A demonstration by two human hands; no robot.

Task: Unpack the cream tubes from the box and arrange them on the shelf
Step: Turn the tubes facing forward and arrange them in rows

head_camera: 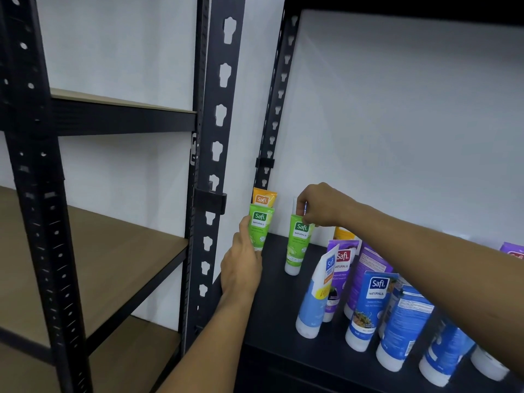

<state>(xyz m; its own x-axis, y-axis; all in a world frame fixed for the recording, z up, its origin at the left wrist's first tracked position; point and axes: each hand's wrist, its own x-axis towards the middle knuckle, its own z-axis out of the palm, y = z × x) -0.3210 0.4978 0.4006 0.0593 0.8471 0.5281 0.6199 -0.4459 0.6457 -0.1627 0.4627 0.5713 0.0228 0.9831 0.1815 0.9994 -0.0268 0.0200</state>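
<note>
head cam | looks forward-down, near shelf [272, 307] | edges perhaps warped

"Safi NATURALS" reads on both green tubes, the left green tube [260, 226] and the right green tube [299, 242], and again on the purple tube [341, 268] and the front blue tube [371, 302]. The orange tube [263, 197] and the white-and-blue tube [323, 282] show only "Safi". The smaller print on all of them is too blurred to read.

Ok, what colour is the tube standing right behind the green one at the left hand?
Orange, with a white logo patch; only its top shows, in the head view.
</note>
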